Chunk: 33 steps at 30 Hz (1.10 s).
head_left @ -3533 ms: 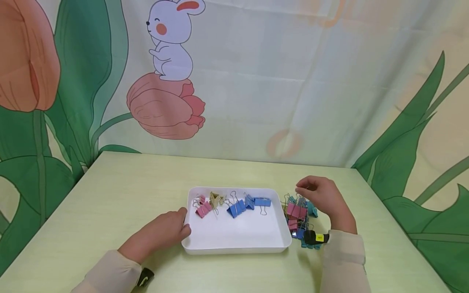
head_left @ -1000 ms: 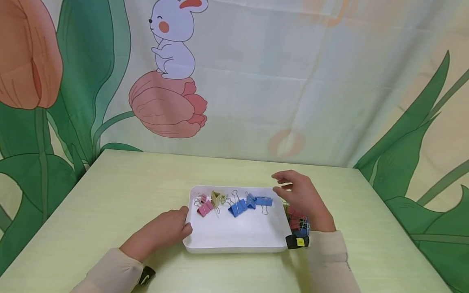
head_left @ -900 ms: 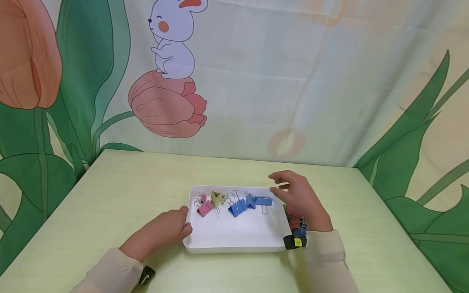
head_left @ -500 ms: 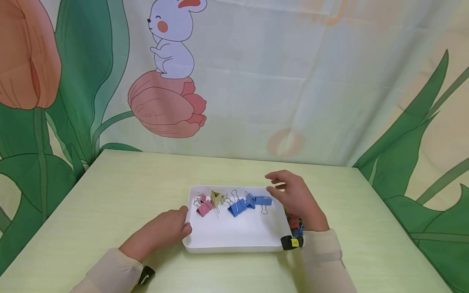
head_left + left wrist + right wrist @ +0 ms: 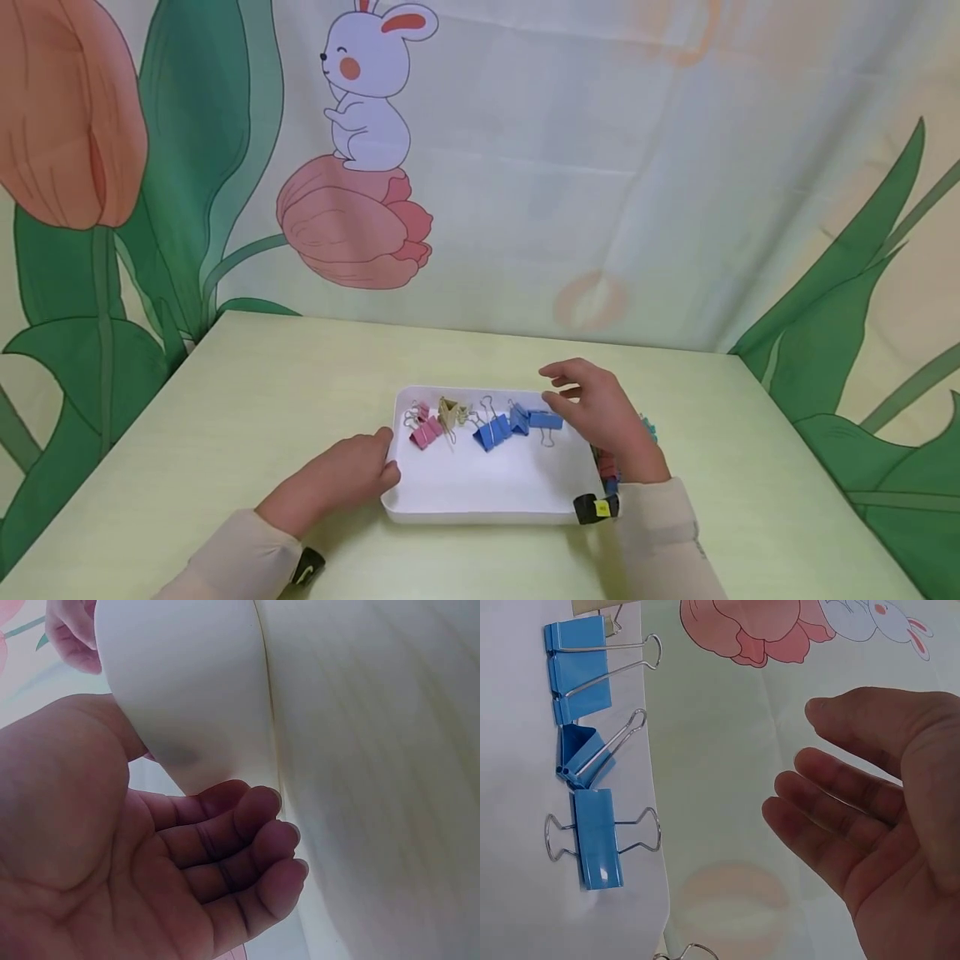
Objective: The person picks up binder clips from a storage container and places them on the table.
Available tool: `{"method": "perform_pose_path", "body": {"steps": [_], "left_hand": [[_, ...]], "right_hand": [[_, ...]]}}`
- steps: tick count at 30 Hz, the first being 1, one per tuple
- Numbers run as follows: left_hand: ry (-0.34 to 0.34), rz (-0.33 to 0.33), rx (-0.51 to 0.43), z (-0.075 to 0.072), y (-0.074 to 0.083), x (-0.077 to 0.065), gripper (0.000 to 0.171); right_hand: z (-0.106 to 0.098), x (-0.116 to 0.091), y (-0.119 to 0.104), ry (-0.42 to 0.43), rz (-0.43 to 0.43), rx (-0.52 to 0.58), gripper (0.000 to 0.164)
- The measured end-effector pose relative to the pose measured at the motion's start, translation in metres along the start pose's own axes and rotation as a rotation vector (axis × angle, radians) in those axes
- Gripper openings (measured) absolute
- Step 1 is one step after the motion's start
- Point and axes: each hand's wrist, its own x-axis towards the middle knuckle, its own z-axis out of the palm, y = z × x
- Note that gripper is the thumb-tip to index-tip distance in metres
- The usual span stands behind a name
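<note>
A shallow white tray (image 5: 487, 492) stands on the table, holding binder clips along its back part. From left to right lie pink clips (image 5: 426, 432), yellowish clips (image 5: 448, 410) and blue clips (image 5: 492, 432); the right wrist view shows three blue clips (image 5: 598, 838) in a row. My left hand (image 5: 352, 467) grips the tray's left wall, thumb at the rim and fingers (image 5: 274, 889) curled along the outside. Above the tray's back right corner hovers my right hand (image 5: 596, 410), fingers apart and thumb spread, with nothing between them in the right wrist view.
More binder clips lie heaped on the table right of the tray, mostly hidden behind the right hand and wrist; a red clip (image 5: 606, 465) and a teal clip (image 5: 649, 427) show. A printed curtain (image 5: 510, 208) hangs behind the table (image 5: 330, 358).
My right hand has moved left from over the heap of clips to above the tray's right edge, slowing to almost still. The left hand and the clips in the tray stay in place.
</note>
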Motion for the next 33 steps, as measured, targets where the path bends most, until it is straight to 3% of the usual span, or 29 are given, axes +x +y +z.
{"method": "perform_pose_path", "body": {"steps": [10,18,27,33], "left_hand": [[-0.006,-0.008,-0.003,0.003,-0.002,0.001,0.029],[-0.002,-0.015,-0.003,0.001,-0.001,0.001,0.03],[-0.01,-0.026,-0.009,0.0,0.0,0.001,0.032],[-0.009,-0.025,0.001,0.002,-0.002,0.003,0.032]], "right_hand": [[0.011,0.004,-0.003,-0.02,-0.033,0.023,0.035],[0.02,0.01,-0.001,-0.029,-0.003,0.042,0.036],[0.019,0.018,-0.007,-0.039,-0.023,0.05,0.034],[0.017,0.027,-0.016,-0.092,-0.031,0.042,0.031]]}}
